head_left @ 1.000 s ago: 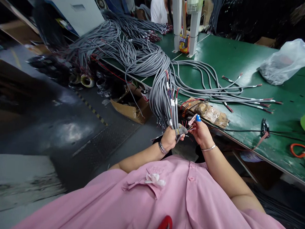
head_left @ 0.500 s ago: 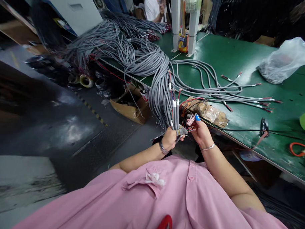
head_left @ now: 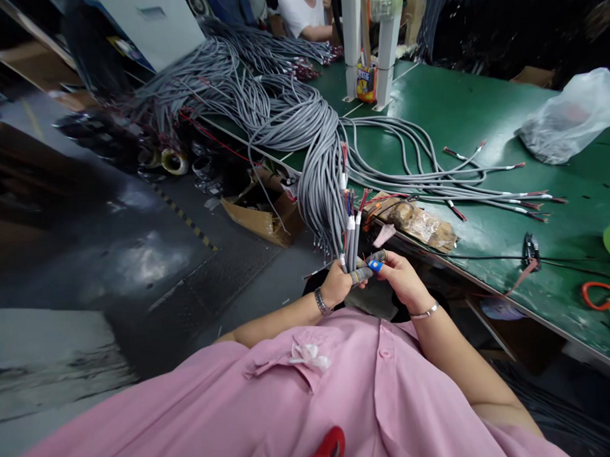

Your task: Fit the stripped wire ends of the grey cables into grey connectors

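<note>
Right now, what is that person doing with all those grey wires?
A person in a pink shirt holds a few grey cable ends upright in the left hand. The right hand meets it, pinching at the tips with taped fingers. The cables hang off a big bundle on the green table. Another person sits at the far end.

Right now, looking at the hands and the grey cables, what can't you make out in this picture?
- Head view: what the right hand pinches; its own fingers cover it, and only a blue fingertip cover shows.
- Lower ends of the cables in the left hand: hidden inside the fist.
- Contents of the plastic bag: the cloudy film blurs them.
- Orange loop on the table: cut off by the right edge.
</note>
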{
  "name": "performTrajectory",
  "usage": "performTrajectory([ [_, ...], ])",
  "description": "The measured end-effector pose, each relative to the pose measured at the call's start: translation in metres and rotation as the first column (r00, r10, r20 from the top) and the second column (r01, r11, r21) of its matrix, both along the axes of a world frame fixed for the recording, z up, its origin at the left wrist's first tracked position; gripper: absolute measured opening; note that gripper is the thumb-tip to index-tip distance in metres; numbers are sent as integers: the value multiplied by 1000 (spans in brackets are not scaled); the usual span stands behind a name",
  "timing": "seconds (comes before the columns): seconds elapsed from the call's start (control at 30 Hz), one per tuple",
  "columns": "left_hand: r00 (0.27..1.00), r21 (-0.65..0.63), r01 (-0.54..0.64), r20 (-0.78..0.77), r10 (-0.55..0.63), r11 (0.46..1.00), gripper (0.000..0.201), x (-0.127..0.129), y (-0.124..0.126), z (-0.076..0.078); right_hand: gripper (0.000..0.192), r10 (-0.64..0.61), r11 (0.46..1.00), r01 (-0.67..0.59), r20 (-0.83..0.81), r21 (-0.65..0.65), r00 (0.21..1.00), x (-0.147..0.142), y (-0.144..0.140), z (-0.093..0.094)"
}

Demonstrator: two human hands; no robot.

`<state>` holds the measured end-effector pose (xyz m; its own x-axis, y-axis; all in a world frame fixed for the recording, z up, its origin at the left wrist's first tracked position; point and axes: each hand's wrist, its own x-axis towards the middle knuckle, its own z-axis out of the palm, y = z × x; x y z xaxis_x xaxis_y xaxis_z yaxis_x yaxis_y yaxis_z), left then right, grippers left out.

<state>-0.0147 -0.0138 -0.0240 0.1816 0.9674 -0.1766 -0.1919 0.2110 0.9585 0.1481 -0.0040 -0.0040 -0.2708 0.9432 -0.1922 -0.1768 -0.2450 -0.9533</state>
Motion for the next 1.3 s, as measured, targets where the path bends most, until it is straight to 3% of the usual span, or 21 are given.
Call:
performTrajectory([
  [0.17,964,28,177,-207,-167,984,24,-4,4,4,14,-2,962,-39,149,271,989,-1,-3,-2],
  [0.27,954,-2,236,-191,-232,972,24,-5,6,8,10,-68,910,-58,285,411,956,0,-3,-4],
  [0.47,996,-84,59,68,-54,995,31,0,7,7,32,-109,964,97,35,248,993,-3,-11,-11],
  [0.57,995,-73,25,101,-18,997,33,2,6,6,27,-149,973,152,-30,171,988,-7,-16,-17],
  [0.7,998,-55,51,51,-49,997,33,0,5,5,18,-166,974,169,-33,149,986,-12,-16,-13],
  [0.87,987,-69,142,-66,-146,988,31,-5,4,8,22,-81,988,82,-16,134,997,-17,-10,2],
  [1.1,993,-107,-61,95,71,992,35,-1,4,7,24,-232,966,223,54,131,971,-20,-5,-2],
  [1.3,973,-97,-156,157,170,983,34,3,4,8,21,-261,964,262,-22,53,965,-22,-5,-12],
])
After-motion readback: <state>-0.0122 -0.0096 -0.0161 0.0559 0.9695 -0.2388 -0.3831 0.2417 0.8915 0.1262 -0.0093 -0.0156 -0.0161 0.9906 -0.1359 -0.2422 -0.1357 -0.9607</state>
